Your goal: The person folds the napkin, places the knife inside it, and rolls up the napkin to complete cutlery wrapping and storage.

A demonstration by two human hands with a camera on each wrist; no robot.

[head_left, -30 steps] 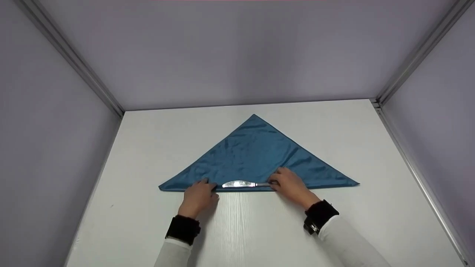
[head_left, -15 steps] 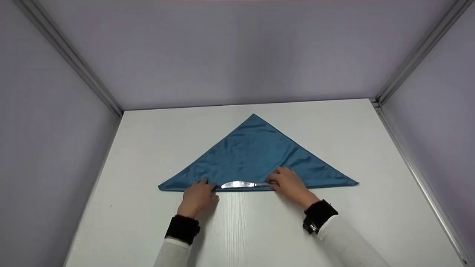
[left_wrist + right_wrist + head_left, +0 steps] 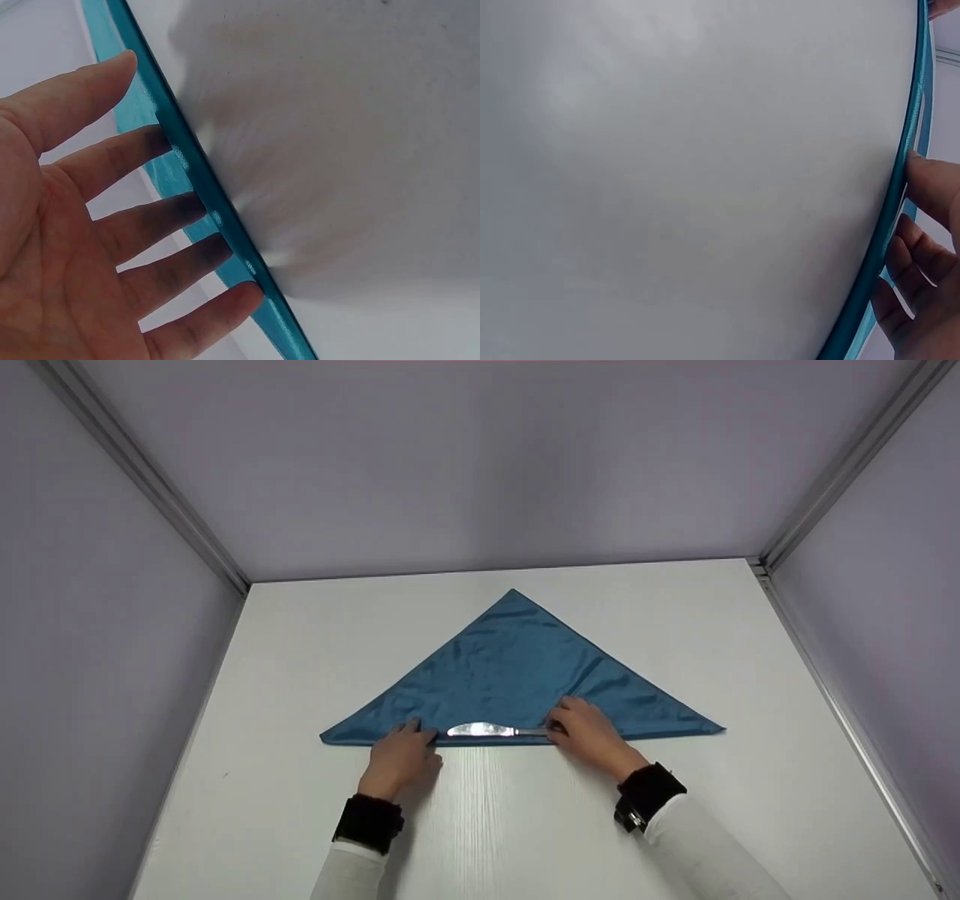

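Observation:
A shiny blue napkin [image 3: 517, 675], folded into a triangle, lies flat on the white table [image 3: 525, 825] with its long folded edge nearest me. A silver knife [image 3: 480, 730] lies along that edge, blade pointing left. My left hand [image 3: 401, 754] has straight fingers [image 3: 172, 206] whose tips touch the fold [image 3: 202, 195] beside the blade's tip. My right hand [image 3: 592, 735] covers the knife's handle. Its thumb [image 3: 930, 187] sits at the napkin's edge [image 3: 900, 187] and its fingers curl over the cloth.
Pale walls with aluminium rails [image 3: 825, 675] close the table in at the left, back and right. The bare tabletop runs around the napkin and between my white sleeves [image 3: 705, 847].
Both hands stay where they were. The knife's blade looks slightly narrower now, as if it has tipped a little along the fold.

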